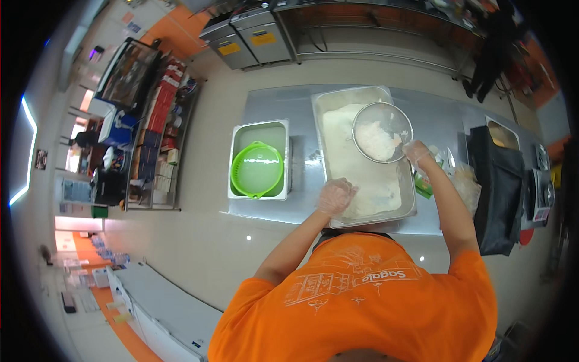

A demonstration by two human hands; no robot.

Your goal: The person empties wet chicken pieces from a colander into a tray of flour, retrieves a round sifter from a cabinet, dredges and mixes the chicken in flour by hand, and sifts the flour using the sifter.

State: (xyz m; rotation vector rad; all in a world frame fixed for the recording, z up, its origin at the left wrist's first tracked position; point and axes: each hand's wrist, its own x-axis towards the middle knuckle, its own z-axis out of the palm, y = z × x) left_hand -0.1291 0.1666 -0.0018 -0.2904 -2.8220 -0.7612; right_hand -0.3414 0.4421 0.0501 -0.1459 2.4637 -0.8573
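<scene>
A large metal pan (332, 140) of pale flour-like powder lies before me on a steel table. Over its far right part is a round wire-mesh sieve (382, 132) with pale lumps and powder in it. My right hand (417, 154), in a clear plastic glove, grips the sieve at its right rim. My left hand (337, 196), gloved too, is at the pan's near left edge with its fingers curled; whether it holds the rim or anything else cannot be told. To the left, a green plastic basket (257, 170) sits in a smaller metal pan (288, 135) with whitish liquid.
Right of the large pan lie a green packet (423, 184) and clear plastic bags (466, 185). Farther right are a black bag-like cover (495, 190), another metal container (502, 135) and a scale-like device (542, 194). A person (491, 54) in dark clothes stands at the far right counter.
</scene>
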